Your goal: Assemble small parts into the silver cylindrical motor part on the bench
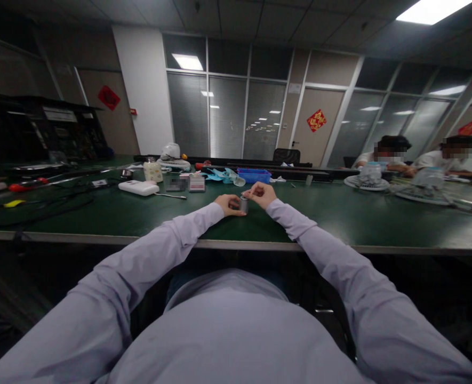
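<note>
A small grey metal cylinder [244,206] stands upright on the green tabletop [204,226]. From its left side, my left hand [229,205] closes around it with thumb and fingers. My right hand [261,194] is at the cylinder's top right, thumb and fingertips pinched together at its upper rim. Whatever lies between those fingertips is too small to make out. Behind my hands sits a blue plastic basket [254,175], with crumpled light-blue gloves [222,176] beside it on the left.
Left of my hands lie a white power bank [138,188] with a short cable, a patterned jar [153,172] and card-like items [197,183]. A small grey cylinder [309,180] stands to the right. Two people sit at the far right behind white fan-like units [367,180]. The table's front edge [244,245] is near me.
</note>
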A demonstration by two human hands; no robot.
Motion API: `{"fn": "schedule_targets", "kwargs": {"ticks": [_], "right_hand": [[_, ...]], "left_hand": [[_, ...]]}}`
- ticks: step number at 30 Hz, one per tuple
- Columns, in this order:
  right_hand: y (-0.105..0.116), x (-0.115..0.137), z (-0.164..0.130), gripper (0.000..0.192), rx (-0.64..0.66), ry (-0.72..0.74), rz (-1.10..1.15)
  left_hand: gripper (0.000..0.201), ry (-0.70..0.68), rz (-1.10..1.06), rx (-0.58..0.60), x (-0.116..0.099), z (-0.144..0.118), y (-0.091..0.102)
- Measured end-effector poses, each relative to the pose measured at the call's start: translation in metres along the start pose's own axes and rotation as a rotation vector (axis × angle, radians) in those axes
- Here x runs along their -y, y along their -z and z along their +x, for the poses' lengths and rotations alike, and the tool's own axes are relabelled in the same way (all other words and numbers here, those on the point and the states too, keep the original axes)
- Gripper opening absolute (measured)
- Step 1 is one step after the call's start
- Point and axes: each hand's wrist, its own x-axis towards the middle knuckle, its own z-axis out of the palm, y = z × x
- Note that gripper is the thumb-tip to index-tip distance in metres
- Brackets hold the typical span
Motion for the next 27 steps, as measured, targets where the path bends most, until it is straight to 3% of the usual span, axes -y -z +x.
{"fn": "schedule_targets", "kwargs": {"ticks": [10,15,20,23,27], "right_hand": [[0.002,-0.006,0.005,0.019,-0.010,-0.025,0.008],[0.020,-0.016,0.011,0.019,-0.086,-0.056,-0.016],[0.040,-0.029,-0.004,0.019,0.125,-0.185,-0.074],[0.042,-0.034,-0.014,0.017,0.287,-0.258,-0.113],[0.041,-0.033,-0.018,0.018,0.381,-0.273,-0.126]], "left_hand": [[0.026,0.000,-0.003,0.008,0.001,0.000,0.001],[0.026,0.007,-0.021,0.012,0.003,0.000,0.001],[0.025,0.004,-0.039,0.016,0.006,0.000,0.001],[0.025,0.009,-0.035,0.014,0.006,0.000,0.001],[0.026,0.010,-0.031,0.018,0.006,-0.001,0.002]]}}
